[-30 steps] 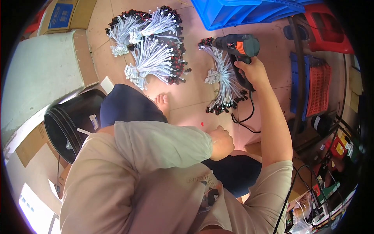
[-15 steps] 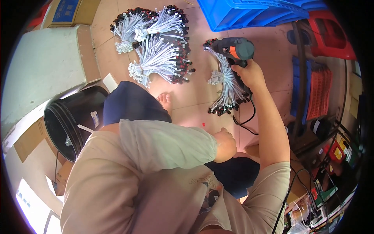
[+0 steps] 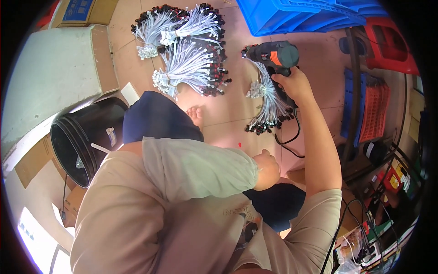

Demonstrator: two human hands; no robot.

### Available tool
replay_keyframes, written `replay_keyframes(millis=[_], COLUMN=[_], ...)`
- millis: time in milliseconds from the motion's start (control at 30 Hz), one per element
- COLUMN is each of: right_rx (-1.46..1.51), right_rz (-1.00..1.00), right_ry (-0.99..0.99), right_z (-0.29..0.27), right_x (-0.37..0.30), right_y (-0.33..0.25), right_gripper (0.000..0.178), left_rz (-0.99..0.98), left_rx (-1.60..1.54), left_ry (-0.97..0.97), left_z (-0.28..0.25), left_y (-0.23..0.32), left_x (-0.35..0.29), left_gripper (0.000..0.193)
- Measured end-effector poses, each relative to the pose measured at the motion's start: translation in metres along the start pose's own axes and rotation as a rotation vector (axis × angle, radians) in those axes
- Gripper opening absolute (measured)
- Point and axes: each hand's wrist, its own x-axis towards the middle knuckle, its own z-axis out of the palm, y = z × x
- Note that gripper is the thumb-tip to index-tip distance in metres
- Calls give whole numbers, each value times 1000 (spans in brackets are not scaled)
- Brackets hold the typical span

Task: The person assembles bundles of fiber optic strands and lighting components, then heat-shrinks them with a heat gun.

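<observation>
My right hand (image 3: 292, 84) grips the handle of a dark corded power drill (image 3: 273, 55) with an orange patch. It holds the drill just above a bundle of white wires with black connectors (image 3: 267, 107) that lies on the tiled floor. The drill's black cord (image 3: 292, 137) loops back beside my forearm. My left arm is folded across my body. My left hand (image 3: 268, 168) is curled in a fist against my right arm and nothing shows in it. My bare foot (image 3: 195, 114) and dark trouser knee (image 3: 157, 118) lie below the wires.
More white wire bundles (image 3: 189, 64) lie fanned out on the floor at the top centre. A black bucket (image 3: 61, 150) and cardboard boxes (image 3: 102, 59) stand at the left. At the top right are a blue crate (image 3: 310, 18) and a red crate (image 3: 394, 43). Stacked trays (image 3: 374, 107) and cables crowd the right.
The view has drifted a little. My right hand still holds the drill over the same bundle, and my left hand stays curled by my right arm.
</observation>
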Motion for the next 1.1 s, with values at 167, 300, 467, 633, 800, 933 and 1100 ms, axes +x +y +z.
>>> replay_keyframes(millis=[167,300,467,633,800,933,1100], right_rx=[-65,-13,86,145,245,390,520], right_rz=[-23,20,17,57,91,151,159], right_ry=[-8,-13,-21,-14,-43,-62,-7], right_z=[-4,-7,-11,-12,-12,-11,-14], right_x=[-5,-6,-4,-4,-8,-5,-3], right_y=[-2,-2,-2,1,3,13,30], right_gripper=[43,46,42,39,36,29,32], left_rz=[-28,-32,-17,-9,-7,4,0], left_rx=[43,17,10,18,13,20,12], left_ry=[0,2,-54,-33,-47,-36,-28], left_z=[4,3,-5,-3,0,3,5], left_y=[2,1,0,2,0,0,-1], left_x=[1,1,-2,-2,0,-1,1], left_gripper=[18,18,19,19,19,18,19])
